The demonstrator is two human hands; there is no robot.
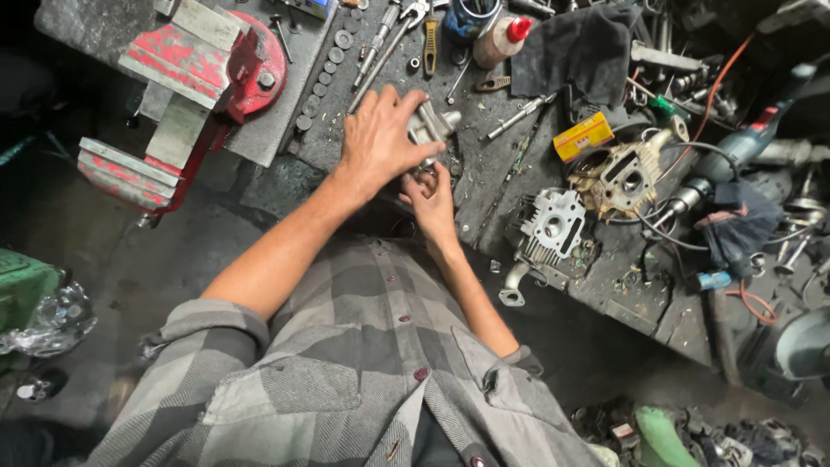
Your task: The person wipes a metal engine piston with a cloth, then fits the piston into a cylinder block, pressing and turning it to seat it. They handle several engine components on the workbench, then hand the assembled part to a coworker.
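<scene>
My left hand (380, 138) lies over a small grey cast-metal engine part (430, 125) on the dark workbench (484, 186), fingers wrapped round its left side. From below, my right hand (430, 197) reaches up and its fingertips grip the underside of the same part. Much of the part is hidden by the two hands. Both forearms come out of grey checked shirt sleeves.
A red bench vise (203, 82) is at the upper left. Wrenches (389, 39) and a row of washers (324, 73) lie above the hands. Right of them are two cylinder heads (553, 227) (618, 177), a yellow box (584, 136), a black cloth (575, 52) and a power tool (752, 143).
</scene>
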